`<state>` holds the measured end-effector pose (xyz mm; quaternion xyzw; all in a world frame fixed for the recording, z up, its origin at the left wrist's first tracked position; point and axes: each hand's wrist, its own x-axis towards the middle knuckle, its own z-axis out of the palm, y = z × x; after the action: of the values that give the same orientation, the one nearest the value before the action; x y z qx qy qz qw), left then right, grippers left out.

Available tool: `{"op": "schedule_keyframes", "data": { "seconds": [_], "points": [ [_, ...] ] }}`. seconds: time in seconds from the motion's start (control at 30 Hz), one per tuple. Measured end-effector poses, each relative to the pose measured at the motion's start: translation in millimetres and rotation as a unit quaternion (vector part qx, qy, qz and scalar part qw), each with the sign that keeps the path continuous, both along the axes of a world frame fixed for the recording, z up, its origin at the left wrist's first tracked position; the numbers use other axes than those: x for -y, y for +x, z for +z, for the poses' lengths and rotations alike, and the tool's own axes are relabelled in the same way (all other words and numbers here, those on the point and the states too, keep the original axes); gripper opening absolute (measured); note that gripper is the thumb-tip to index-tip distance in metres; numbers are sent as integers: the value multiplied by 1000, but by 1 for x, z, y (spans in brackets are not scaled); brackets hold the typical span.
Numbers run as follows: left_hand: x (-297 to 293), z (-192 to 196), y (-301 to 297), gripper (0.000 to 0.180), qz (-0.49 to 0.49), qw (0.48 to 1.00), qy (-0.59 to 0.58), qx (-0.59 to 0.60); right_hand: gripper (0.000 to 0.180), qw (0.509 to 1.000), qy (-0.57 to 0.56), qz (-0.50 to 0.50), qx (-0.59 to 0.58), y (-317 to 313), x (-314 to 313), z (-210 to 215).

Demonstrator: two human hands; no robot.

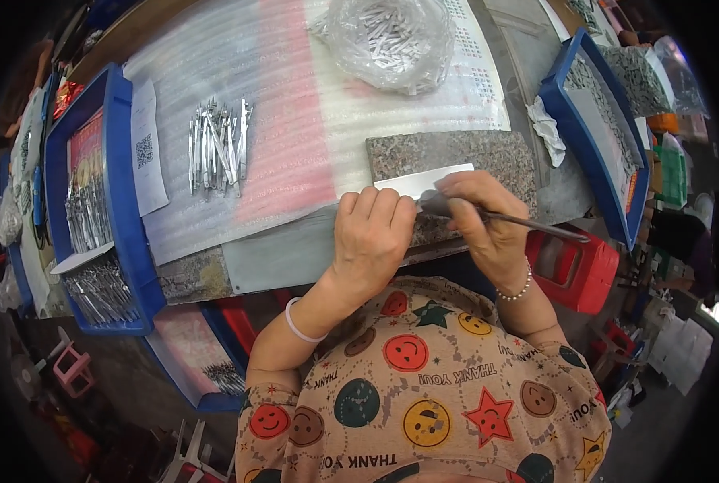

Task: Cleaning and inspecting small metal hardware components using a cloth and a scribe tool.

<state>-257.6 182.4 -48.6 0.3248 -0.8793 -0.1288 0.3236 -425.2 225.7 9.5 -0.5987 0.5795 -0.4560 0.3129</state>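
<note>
A granite slab (448, 149) lies at the table's near edge, and a flat white strip (424, 182) rests along its near part. By the strip's left end, my left hand (373, 233) is closed with its fingers curled down; whatever is in it is hidden. My right hand (488, 229) grips a thin dark rod-like tool (549, 229), its shaft pointing out to the right. The tool's other end is blurred beside the strip. Left of the hands, a loose pile of slim silver metal pieces (219, 149) lies on bubble wrap (283, 105).
A clear plastic bag (392, 40) of small silver pieces stands at the back. Blue trays (122, 185) with metal pieces stand at the left, another blue tray (617, 181) at the right. A red plastic stool or container (581, 278) is below the right table edge.
</note>
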Motion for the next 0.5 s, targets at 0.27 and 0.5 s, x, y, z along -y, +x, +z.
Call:
{"op": "schedule_keyframes", "data": {
  "seconds": [0.27, 0.5],
  "points": [
    [0, 0, 6, 9, 2, 998, 56, -10, 9, 992, -21, 30, -117, 6, 7, -6],
    [6, 2, 8, 7, -4, 994, 109, -24, 14, 988, -13, 37, -149, 10, 10, -1]
  ]
}}
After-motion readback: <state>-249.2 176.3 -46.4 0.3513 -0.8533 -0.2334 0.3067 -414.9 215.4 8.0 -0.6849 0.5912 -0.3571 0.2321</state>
